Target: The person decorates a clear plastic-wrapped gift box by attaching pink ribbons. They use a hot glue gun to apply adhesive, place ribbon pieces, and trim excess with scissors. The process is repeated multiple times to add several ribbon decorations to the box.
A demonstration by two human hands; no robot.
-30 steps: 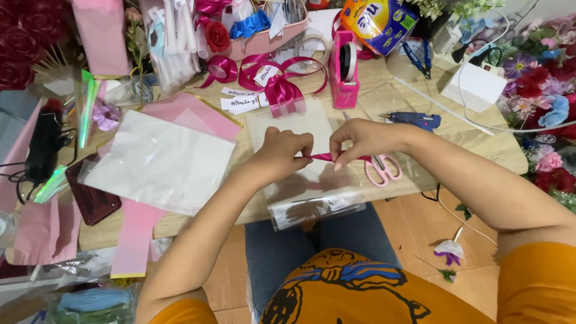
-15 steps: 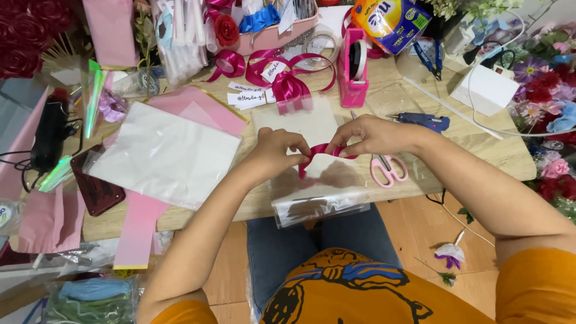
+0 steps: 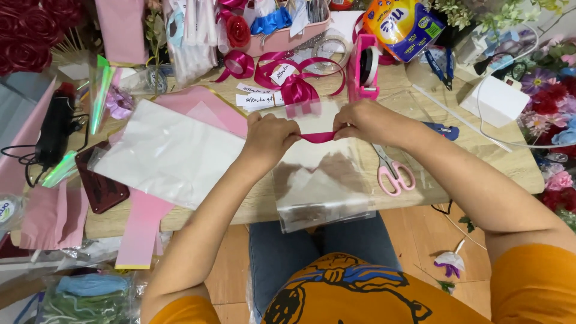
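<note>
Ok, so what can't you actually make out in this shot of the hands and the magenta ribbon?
Head view only:
- Magenta satin ribbon: both ends hidden inside the left hand and right hand.
- Pink-handled scissors: blade tips covered by the right forearm.
- Yellow printed pouch: cut off by the top edge.

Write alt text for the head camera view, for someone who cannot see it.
The left hand and right hand stretch a magenta ribbon between them above a clear plastic sheet on a cluttered wooden table. Pink-handled scissors lie beside the right hand.

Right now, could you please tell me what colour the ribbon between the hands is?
The ribbon is deep pink, almost magenta; the head view shows it.
</note>
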